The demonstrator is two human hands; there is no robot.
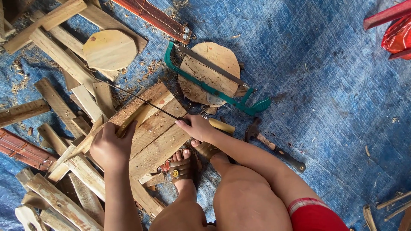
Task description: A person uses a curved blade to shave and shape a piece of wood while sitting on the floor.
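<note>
Now your left hand (110,147) is curled shut around a narrow wood strip (133,119) lying on the plank stack (156,137). Your right hand (196,127) pinches the near end of a thin saw blade (141,100) that runs across the stack. Beyond the stack, a green hacksaw (214,87) rests on a round wood disc (209,70). Right of the stack lies a hammer (274,147); 2 sandalled feet brace against the stack's near edge.

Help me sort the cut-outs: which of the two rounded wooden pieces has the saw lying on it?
The darker rounded piece at centre, under the green-framed hacksaw. The paler one, upper left, rests on planks with nothing on it.
</note>
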